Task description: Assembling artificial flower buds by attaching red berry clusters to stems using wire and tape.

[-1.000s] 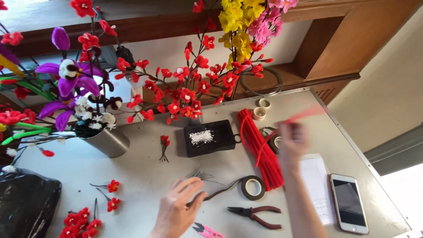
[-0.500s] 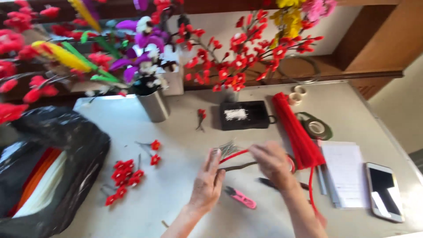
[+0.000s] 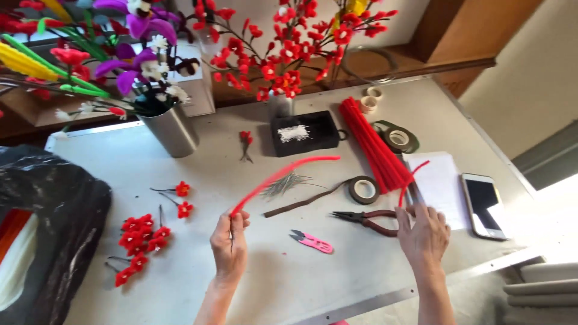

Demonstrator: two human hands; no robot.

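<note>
The left hand [image 3: 229, 245] pinches a red stem [image 3: 283, 176]; the right hand [image 3: 423, 233] grips another stem [image 3: 412, 176] near the desk's [image 3: 337, 283] right edge. Shaping stage, I judge; pliers [image 3: 367, 219] lie close.

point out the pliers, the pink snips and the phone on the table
pliers [image 3: 368, 219], head view, on the pivot where the jaws meet the handles
pink snips [image 3: 313, 241], head view, middle of the pink body
phone [image 3: 485, 204], head view, centre of the dark screen

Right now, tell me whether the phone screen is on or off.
Off: the phone lies face up on the table, screen dark.
</note>
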